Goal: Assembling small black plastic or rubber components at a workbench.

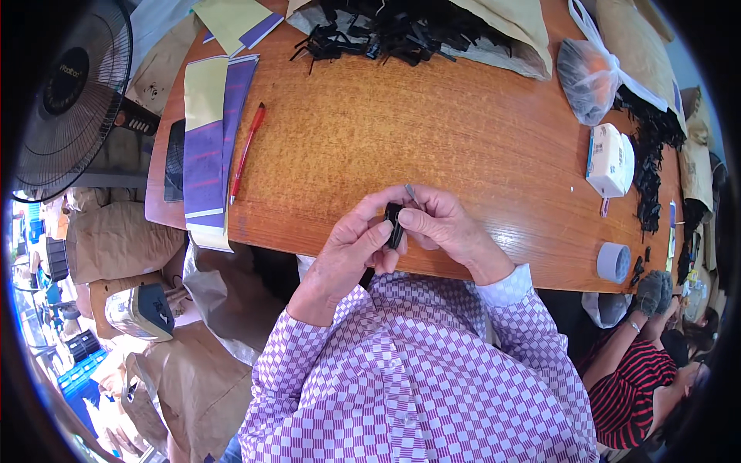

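Observation:
Just over the table's near edge, my two hands meet around a small black piece [394, 224], its exact kind hidden by the fingers. My left hand [356, 241] pinches it between thumb and fingers. My right hand [446, 225] presses its thumb against the same piece, and a thin grey metal blade or tip [411, 191] juts out past the right fingers. Across the wooden table [370, 131], a heap of small black strip-like pieces [378, 35] spills from an open paper sack [532, 58].
At the left lie a red pen [248, 150], purple-and-yellow papers [204, 147] and a fan [73, 92]. A tissue pack [610, 160], a tape roll [614, 261], a tied plastic bag [587, 73] and more black pieces [651, 177] occupy the right, beside a co-worker in striped clothing [637, 378].

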Demonstrator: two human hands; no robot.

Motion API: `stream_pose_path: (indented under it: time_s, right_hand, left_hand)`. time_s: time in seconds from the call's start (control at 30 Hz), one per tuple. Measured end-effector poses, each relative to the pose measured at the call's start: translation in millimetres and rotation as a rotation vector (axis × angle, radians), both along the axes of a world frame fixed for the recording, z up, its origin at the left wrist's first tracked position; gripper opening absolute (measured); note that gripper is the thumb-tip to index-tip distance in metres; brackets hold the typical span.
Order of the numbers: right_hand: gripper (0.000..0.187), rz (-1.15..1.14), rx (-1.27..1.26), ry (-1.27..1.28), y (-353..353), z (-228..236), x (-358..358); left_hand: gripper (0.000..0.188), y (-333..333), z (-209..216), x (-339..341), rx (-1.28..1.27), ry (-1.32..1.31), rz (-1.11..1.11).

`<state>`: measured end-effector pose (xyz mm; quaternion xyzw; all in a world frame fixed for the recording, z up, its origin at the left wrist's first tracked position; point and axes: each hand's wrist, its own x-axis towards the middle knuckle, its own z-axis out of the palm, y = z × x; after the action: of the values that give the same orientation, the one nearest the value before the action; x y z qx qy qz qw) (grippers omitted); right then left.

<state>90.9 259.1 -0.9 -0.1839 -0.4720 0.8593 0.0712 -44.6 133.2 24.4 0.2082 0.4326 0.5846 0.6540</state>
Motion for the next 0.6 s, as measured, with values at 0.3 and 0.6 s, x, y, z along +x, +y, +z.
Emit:
stream_pose_path:
  time_s: [0.3, 0.6]
  right_hand:
    - [0.023, -0.141, 0.517, -0.101, -12.4, -0.8, -8.2]
    - [0.031, -0.164, 0.112, -0.166, -42.8, 20.8, -30.4]
  left_hand:
    - [0.044, 1.4, -9.8, 8.9, 0.113, 0.657, 0.125]
    - [0.039, -6.4, -15.5, -4.3, 0.13, 0.804, 0.346]
